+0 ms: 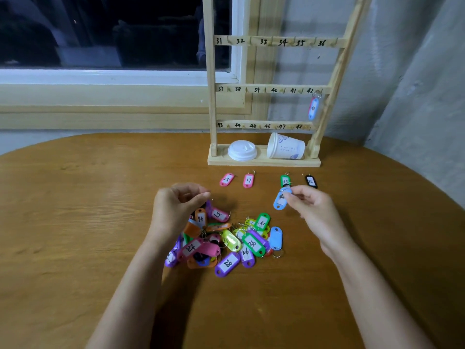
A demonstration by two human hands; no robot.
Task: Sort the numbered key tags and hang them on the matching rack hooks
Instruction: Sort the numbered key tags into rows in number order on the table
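Barely begun, judging by the hooks. Leftmost, at ten o'clock of the heap (226,240): left hand (176,207), fingers curled down over the tags, grip bunched, whether on a ring or on nothing impossible to tell. Mid-worktop (75,222), the heap itself: many coloured tags tangled by their rings, numbers such as 28 and 36 readable, all unsorted.

At twelve o'clock of the heap, laid apart in a row: pink tag 25 (226,179), pink tag 27 (248,180), green tag 33 (285,180), black tag 36 (311,181). Set out in rising order, not yet hung; no hooks for 25 or 27 within view.

At two o'clock of the heap, just at six o'clock of green tag 33: blue tag (280,201), pinched at its ring end by the right hand (309,205), grip closed on it between thumb and fingertips, number too blurred to read.

Farther off at one o'clock: rack (212,109), rungs marked 31 to 48, with lid (242,150) and paper cup (286,147) lying on its base. Only one hook filled: tag 42 (313,108), hanging at the three o'clock end of the middle visible rung, under its own number.

Left to do, by this reckoning: nearly everything, namely sorting the heap, hanging the row, placing the blue tag.
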